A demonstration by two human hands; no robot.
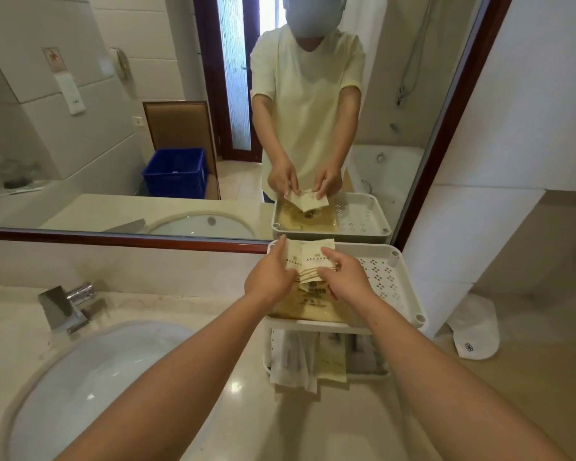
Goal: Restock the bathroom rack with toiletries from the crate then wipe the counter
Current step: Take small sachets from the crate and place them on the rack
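Observation:
A white two-tier plastic rack (pixel 393 277) stands on the counter against the mirror. Both my hands are over its top shelf with a small stack of cream paper sachets (pixel 308 257) between them. My left hand (pixel 268 277) grips the stack's left side, and my right hand (pixel 345 276) pinches the fanned lower edges on the right. Below the stack, a yellowish packet (pixel 308 306) lies flat on the top shelf. The lower shelf (pixel 326 357) holds several white and cream packets. The blue crate (pixel 175 173) shows only as a reflection in the mirror.
A beige counter (pixel 253 410) carries an oval sink (pixel 90 387) at the left with a chrome tap (pixel 69 306). The large mirror (pixel 80 128) runs along the back. A white slipper (pixel 476 331) lies on the floor at the right. The right half of the top shelf is bare.

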